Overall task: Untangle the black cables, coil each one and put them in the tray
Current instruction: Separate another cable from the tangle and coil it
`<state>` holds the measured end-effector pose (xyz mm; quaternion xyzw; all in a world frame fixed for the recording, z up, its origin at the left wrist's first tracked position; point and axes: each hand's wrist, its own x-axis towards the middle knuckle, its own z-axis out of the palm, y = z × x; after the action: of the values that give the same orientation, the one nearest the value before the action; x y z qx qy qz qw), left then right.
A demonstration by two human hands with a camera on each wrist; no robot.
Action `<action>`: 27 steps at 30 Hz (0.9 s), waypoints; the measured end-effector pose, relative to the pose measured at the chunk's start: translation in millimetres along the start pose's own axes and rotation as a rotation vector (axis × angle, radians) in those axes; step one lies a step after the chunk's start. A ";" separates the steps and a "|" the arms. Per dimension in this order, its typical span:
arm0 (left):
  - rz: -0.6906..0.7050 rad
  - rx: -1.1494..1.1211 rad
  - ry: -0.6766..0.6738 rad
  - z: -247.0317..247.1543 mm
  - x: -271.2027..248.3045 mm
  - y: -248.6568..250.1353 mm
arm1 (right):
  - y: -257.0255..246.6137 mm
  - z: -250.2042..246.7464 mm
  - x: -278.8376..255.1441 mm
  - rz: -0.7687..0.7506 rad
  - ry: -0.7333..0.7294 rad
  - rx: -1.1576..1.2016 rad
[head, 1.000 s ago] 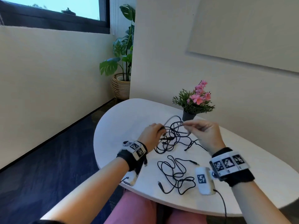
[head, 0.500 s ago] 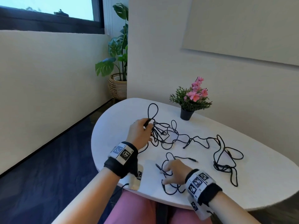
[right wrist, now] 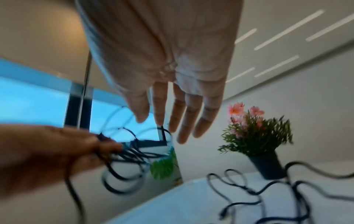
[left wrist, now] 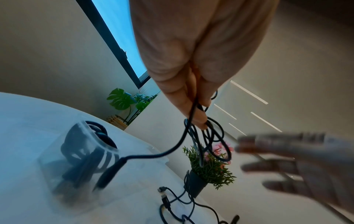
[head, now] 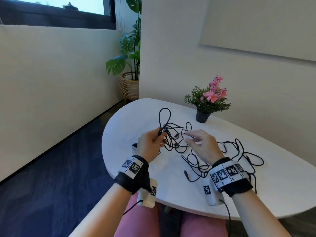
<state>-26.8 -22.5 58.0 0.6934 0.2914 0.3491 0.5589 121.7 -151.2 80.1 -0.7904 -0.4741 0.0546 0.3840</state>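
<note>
A white rounded table (head: 171, 183) carries the black cables (head: 172, 137): one tangle raised above mid-table, loose strands (head: 246, 154) lying to its right. The left hand (head: 150, 144) pinches the tangle. The right hand (head: 203, 146), fingers spread and empty, is just beside it. A clear tray (left wrist: 84, 163) holding coiled cable sits left of the left hand.

You've got one table (head: 136, 117). On it: one flower pot (head: 202, 116), one clear tray (left wrist: 57, 159), and one tangle of black cables (head: 171, 134), cable count can't be told. Above it: two hands, left hand (head: 148, 142) and right hand (head: 203, 146). Beyond it: one leafy floor plant (head: 130, 53).
</note>
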 end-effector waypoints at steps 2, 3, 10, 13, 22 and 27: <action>0.010 -0.003 -0.032 6.7 -3.2 -1.1 | -13.7 3.5 -3.1 -0.058 0.066 0.178; 0.014 0.003 -0.059 9.5 -6.0 0.0 | -17.9 7.8 -4.3 -0.078 0.066 0.189; 0.013 0.174 -0.206 17.8 -19.6 5.9 | -25.6 24.1 -7.1 0.098 0.159 0.250; 0.014 0.178 -0.112 16.5 -25.2 6.6 | -23.2 20.4 -9.5 0.186 0.144 0.240; -0.063 -0.058 0.024 14.4 -21.0 5.2 | -6.8 6.5 -6.9 0.404 0.074 0.276; -0.115 -0.228 0.090 10.0 -13.1 11.9 | -10.9 -4.2 0.6 0.469 0.193 0.831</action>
<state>-26.2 -41.0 66.3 0.5912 0.3141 0.3780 0.6395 116.2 -150.3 90.5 -0.6572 -0.1834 0.2507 0.6868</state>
